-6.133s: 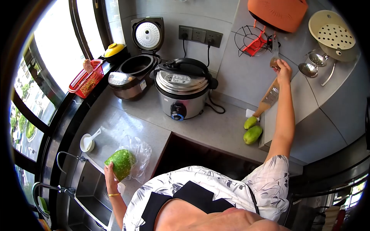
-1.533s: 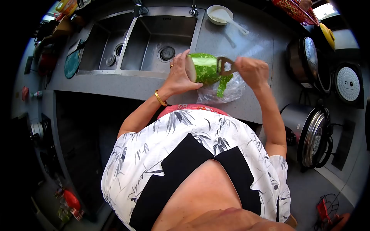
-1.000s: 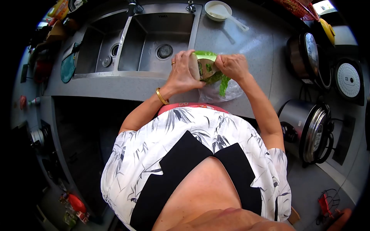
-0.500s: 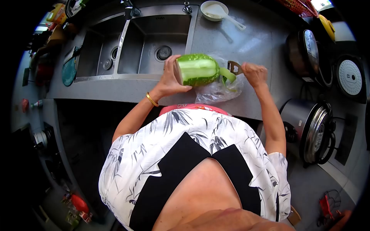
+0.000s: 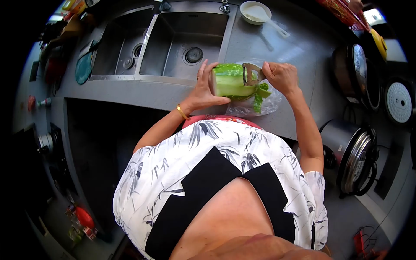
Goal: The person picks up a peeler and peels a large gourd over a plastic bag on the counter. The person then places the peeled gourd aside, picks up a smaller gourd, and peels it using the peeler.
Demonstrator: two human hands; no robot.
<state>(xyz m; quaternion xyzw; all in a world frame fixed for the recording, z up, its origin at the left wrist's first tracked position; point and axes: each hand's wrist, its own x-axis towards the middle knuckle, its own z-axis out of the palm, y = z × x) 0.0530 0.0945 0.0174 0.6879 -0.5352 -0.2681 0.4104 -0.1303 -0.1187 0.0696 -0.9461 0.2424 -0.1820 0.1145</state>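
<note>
A green speckled gourd lies on its side over the counter, with pale stripes where its skin is gone. My left hand grips its cut left end, thumb below and fingers above. In my right hand is a peeler, its blade against the gourd's upper right side. Curled strips of peel hang at the right end of the gourd. Beneath them, a crumpled clear plastic bag is spread on the counter.
A double steel sink is set into the counter at the back left. A white bowl with a white spoon resting in it stands behind the gourd. To the right are a dark rice cooker and a silver pressure cooker.
The peeler has moved left from the gourd's right end onto its upper side. More peel now hangs down, and the bare pale area faces more toward me. The whole view has shifted slightly.
</note>
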